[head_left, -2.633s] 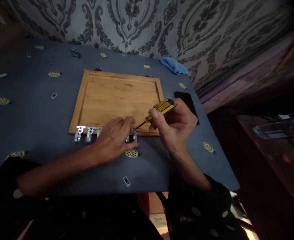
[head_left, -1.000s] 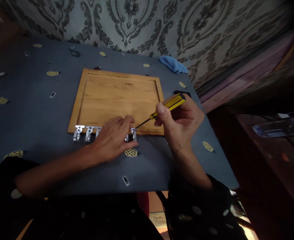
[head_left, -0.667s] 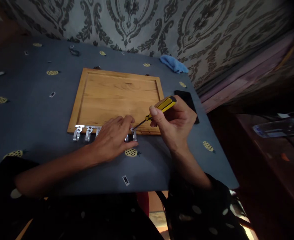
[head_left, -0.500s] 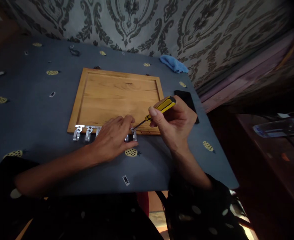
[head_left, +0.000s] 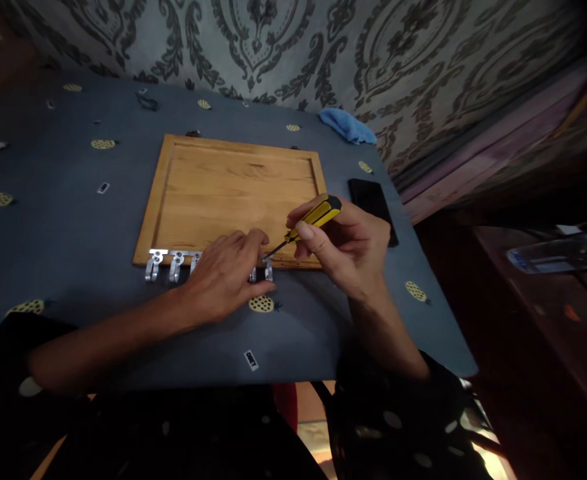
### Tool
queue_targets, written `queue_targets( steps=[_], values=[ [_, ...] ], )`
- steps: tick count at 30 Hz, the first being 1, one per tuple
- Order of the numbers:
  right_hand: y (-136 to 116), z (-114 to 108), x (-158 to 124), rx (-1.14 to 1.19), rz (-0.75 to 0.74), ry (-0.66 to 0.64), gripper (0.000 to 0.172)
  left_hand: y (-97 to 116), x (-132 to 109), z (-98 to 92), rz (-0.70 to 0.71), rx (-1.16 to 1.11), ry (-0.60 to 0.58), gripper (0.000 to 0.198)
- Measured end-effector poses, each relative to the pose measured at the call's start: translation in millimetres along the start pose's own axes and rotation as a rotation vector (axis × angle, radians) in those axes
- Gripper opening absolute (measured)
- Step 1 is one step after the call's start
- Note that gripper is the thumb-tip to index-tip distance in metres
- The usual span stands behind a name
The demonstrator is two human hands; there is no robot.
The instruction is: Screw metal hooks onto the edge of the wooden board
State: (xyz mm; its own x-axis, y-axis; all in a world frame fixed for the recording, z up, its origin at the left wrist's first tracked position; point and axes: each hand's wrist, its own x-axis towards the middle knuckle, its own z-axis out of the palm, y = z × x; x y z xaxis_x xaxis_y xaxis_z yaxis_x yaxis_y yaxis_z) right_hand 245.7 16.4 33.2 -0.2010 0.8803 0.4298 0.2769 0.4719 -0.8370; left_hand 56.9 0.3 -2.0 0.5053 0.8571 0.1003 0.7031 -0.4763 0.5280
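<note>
A wooden board lies on the dark blue tablecloth. Along its near edge runs a row of silver metal hooks. My left hand lies over the middle of that row, fingers pressed down on the hook strip near its right end. My right hand grips a yellow-and-black screwdriver, whose tip meets the rightmost hook at the board's edge.
A black phone lies right of the board, a blue cloth at the back by the patterned wall. A small dark object sits at the far left. The table's right edge drops to a dark wooden surface.
My right hand has shifted left and rolled the screwdriver, so its handle sits lower and closer to the board. My left hand has stayed on the hooks.
</note>
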Motion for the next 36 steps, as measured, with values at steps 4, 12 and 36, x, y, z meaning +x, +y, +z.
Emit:
queue_targets(
  steps=[4, 12, 36],
  values=[
    [-1.7, -1.9, 1.1, 0.044, 0.018, -0.023, 0.025, -1.3, -0.2, 1.1, 0.015, 0.004, 0.012, 0.053],
    [2.7, 4.7, 2.2, 0.038, 0.011, 0.04, 0.02, -0.4, -0.1, -0.3, 0.001, 0.003, 0.001, 0.053],
    [4.7, 1.7, 0.9, 0.043, -0.038, 0.251, 0.025, -0.7, -0.3, 0.3, 0.001, 0.014, 0.013, 0.05]
  ],
)
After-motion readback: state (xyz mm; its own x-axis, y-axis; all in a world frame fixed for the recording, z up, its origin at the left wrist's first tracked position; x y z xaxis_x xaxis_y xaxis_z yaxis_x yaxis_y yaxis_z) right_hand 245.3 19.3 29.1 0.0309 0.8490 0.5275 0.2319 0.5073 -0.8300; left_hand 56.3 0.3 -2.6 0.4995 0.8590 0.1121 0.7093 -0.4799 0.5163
